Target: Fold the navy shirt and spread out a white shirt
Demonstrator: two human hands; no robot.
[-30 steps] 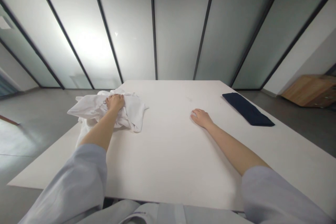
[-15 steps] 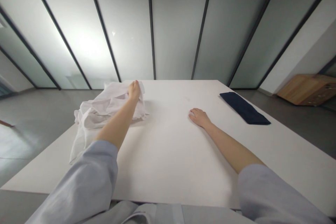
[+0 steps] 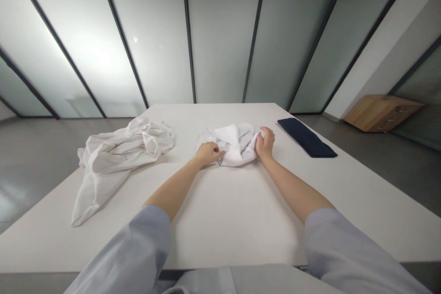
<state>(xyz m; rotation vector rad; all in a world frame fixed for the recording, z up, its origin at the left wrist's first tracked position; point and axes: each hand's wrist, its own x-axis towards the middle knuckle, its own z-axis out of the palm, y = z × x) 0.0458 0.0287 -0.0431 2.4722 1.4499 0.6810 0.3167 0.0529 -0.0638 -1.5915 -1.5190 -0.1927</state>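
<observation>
A crumpled white cloth point(image 3: 236, 140) lies bunched at the middle of the white table point(image 3: 223, 220). My left hand point(image 3: 207, 154) is closed on its near left edge, fingers curled and thumb pointing right. At the cloth's right end, my right hand point(image 3: 265, 142) pinches the raised edge between thumb and fingers. The folds hide some of the fingertips. What kind of garment or cloth it is cannot be made out.
To the left, a heap of white fabric point(image 3: 120, 151) trails a corner towards the table's near left. A folded dark navy cloth point(image 3: 306, 138) lies flat near the right edge. Beyond the table are frosted glass panels point(image 3: 220, 32) and a wooden cabinet point(image 3: 379, 114) on the floor.
The left hand has moved from the white heap to the table's middle, bringing a white cloth off it. My right hand has shifted slightly farther away and now grips that cloth.
</observation>
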